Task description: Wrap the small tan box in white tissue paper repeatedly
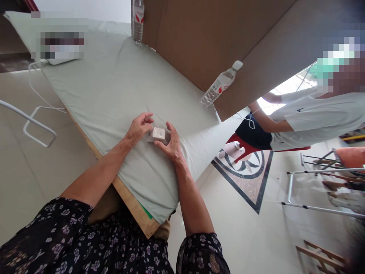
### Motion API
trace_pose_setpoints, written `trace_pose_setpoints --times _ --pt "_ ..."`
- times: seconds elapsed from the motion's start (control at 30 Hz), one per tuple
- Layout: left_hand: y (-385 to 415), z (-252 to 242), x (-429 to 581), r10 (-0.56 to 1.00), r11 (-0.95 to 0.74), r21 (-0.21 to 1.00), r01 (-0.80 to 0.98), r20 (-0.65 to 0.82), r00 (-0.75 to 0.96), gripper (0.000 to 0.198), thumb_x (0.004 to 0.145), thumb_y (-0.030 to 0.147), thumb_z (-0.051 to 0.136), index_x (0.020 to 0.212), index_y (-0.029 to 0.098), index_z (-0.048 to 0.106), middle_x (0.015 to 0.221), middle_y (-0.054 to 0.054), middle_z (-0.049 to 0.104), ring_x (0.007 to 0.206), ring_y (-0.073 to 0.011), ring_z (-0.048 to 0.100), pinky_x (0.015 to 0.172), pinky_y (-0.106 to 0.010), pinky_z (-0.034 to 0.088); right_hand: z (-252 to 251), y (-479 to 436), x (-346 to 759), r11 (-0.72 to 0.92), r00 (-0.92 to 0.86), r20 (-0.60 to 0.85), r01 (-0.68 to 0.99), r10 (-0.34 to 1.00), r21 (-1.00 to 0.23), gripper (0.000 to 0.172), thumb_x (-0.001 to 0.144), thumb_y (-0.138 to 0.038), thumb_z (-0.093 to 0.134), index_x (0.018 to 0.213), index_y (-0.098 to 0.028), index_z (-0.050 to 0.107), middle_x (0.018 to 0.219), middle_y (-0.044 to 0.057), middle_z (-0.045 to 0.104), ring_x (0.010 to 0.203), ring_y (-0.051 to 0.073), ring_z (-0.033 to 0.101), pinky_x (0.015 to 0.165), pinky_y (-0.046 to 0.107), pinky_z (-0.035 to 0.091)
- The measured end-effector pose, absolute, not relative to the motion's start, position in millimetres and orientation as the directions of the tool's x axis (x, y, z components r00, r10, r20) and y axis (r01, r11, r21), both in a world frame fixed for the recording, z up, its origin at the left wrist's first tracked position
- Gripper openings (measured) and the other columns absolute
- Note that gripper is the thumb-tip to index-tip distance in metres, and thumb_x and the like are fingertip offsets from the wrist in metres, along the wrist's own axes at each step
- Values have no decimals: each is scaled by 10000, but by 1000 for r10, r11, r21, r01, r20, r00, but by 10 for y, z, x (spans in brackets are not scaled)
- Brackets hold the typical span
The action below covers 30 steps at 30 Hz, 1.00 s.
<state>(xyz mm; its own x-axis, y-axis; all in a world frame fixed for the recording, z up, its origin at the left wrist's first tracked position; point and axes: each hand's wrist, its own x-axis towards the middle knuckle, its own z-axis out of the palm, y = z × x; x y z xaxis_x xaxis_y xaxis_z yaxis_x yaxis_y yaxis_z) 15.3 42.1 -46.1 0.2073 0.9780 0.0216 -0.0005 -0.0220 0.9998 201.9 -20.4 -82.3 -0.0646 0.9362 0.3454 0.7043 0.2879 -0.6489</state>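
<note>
A small pale box [159, 133] with a printed white label on its upper face is over the cloth-covered table [114, 83], near the front corner. Clear plastic wrapping seems to stick out at its left side. My right hand [173, 144] is curved round the box's right side, thumb along the near edge and fingers on the far side. From the left, my left hand [139, 128] reaches to the box with its fingers loosely bent and apart, the thumb tip close to the box's edge. Whether that thumb touches it, I cannot tell.
A water bottle [221, 83] leans by a large cardboard panel [194, 42]; another bottle [138, 23] stands farther back. A white device [64, 57] with a cable lies at the far left. Another person in a white shirt [308, 118] sits beyond the panel.
</note>
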Motion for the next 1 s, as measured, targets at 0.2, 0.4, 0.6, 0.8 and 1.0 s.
trace_pose_setpoints --times 0.2,0.4,0.6,0.8,1.0 --pt "407 -458 150 981 -17 1000 8 15 194 652 623 317 623 1248 130 643 1110 -104 677 1104 -270 642 1039 -456 514 -815 -223 2003 290 -75 343 715 936 -636 759 864 -471 765 1520 -245 458 1410 137 667 1311 313 631 1148 541 479" --pt "406 -449 139 948 -20 999 29 10 317 762 624 362 648 1348 129 599 1226 -143 662 1196 -299 615 1069 -478 502 -858 -260 1975 358 -64 480 754 875 -551 604 903 -434 699 1437 -250 483 1378 149 646 1290 320 620 1135 549 477" --pt "389 -421 133 835 57 998 -31 -30 550 985 607 364 682 1527 106 442 1170 -135 676 1120 -297 657 987 -438 540 -873 -272 1941 397 -54 581 781 812 -482 546 939 -432 659 1419 -251 471 1342 167 658 1272 333 630 1118 582 490" --pt "403 -427 114 818 122 991 -52 -71 570 984 590 323 730 1505 79 462 1004 -86 677 1002 -255 670 944 -403 527 -852 -286 1951 389 -60 576 793 816 -469 558 934 -483 664 1407 -246 488 1356 163 650 1283 331 621 1120 587 486" --pt "400 -447 129 836 126 990 -57 -75 543 958 620 328 759 1502 86 476 1010 -83 681 981 -245 670 947 -413 518 -793 -333 1967 381 -24 606 796 795 -470 349 1035 -486 529 1304 -271 586 1384 129 645 1333 289 596 1163 564 472"
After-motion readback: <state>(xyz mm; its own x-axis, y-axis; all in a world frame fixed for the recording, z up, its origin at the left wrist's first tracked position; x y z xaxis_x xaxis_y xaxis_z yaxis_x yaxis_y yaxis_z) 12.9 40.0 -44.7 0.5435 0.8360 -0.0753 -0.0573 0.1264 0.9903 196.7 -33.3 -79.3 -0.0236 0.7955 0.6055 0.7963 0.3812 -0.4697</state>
